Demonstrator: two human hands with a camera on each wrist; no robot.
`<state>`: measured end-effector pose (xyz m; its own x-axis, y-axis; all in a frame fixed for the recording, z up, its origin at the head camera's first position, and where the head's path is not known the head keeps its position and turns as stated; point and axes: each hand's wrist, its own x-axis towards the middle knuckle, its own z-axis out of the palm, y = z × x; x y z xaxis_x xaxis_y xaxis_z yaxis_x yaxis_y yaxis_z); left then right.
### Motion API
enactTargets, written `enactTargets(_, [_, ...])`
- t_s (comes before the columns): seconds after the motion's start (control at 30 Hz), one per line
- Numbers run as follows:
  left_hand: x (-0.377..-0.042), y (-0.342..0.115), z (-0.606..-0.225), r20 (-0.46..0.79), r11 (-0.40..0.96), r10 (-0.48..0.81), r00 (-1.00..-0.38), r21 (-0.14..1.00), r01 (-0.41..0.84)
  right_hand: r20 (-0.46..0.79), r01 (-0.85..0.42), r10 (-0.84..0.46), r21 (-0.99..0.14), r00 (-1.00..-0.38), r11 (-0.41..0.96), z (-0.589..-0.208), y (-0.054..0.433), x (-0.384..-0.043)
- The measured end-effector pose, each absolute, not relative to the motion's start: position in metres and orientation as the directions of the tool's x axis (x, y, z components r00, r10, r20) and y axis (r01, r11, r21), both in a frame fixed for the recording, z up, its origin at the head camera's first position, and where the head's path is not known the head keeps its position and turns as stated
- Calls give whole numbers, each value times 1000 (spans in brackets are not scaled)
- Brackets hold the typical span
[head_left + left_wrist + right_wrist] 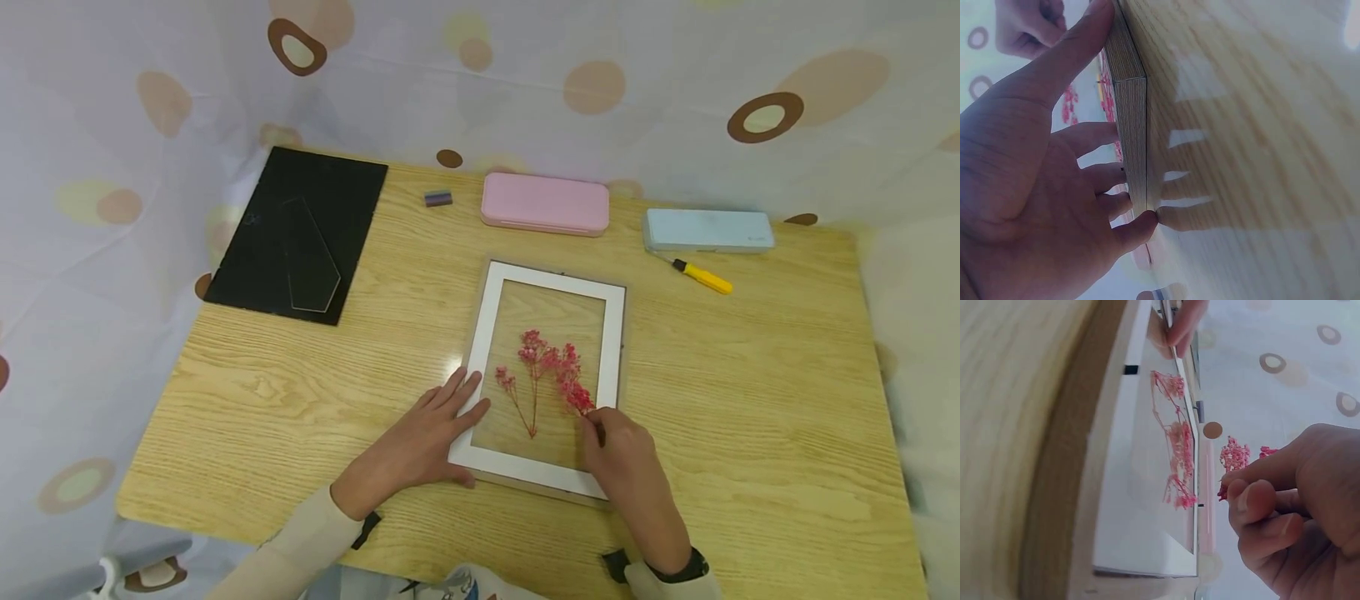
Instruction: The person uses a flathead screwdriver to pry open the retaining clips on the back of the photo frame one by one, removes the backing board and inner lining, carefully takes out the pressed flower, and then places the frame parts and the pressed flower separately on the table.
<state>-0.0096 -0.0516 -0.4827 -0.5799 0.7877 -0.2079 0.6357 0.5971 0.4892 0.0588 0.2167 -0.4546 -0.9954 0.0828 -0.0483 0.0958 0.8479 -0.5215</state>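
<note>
A picture frame (551, 475) with a white inner border and a see-through centre lies flat on the table. My left hand (423, 437) rests at its lower left corner with spread fingers; in the left wrist view they lie along the frame's wood-grained side (1130, 119). A dried pink flower sprig (531, 346) with thin stems lies on the clear pane. Between thumb and fingertips, my right hand (626, 458) pinches another pink flower sprig (572, 383) over the frame's lower right part. Its stem is hidden by the fingers.
A black frame back (356, 208) with a stand flap lies at the far left. Along the back are a small dark block (438, 198), a pink case (545, 202) and a light blue case (708, 229). A yellow-handled screwdriver (705, 276) lies before the blue case.
</note>
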Motion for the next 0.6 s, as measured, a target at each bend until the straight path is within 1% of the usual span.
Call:
enactTargets(0.37, [-8,-52,-483,-206,596,789,-579,484,640,48,67,108,-531,-993,845,-446,239,48])
enactTargets(0.5, [-8,-52,-482,-198,594,789,-581,488,639,57,103,156,-526,-986,844,-444,256,37])
enactTargets(0.6, [-9,-52,-483,-191,593,788,-585,489,639,33,154,201,-523,-979,838,-444,274,25])
